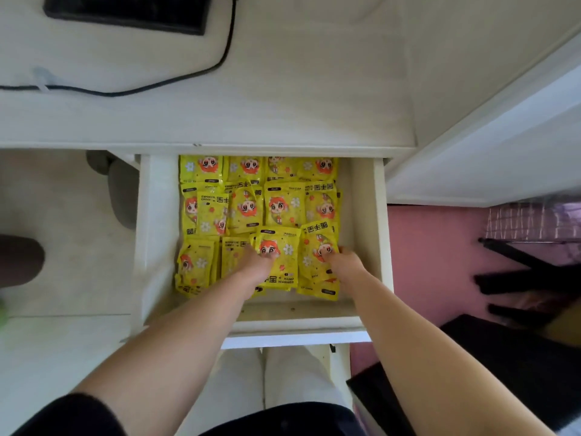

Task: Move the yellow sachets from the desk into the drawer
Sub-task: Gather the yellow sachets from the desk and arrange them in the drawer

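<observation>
Both forearms reach into the open drawer (pixel 364 234): the left hand (pixel 256 262) presses its fingertips on a front-row sachet, the right hand (pixel 341 258) pinches the edge of the neighbouring one. The yellow sachets (pixel 283 206) lie inside in overlapping rows, so this looks like the settling step; next, release and check the desk (pixel 283 99), where none shows. Printed on the packs: "HAND WARMER", beside Chinese characters.

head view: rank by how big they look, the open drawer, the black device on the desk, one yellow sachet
1. Open drawer, clearly largest.
2. Black device, partly cut off by the frame edge, so its true size is unsure.
3. One yellow sachet, smallest.
</observation>
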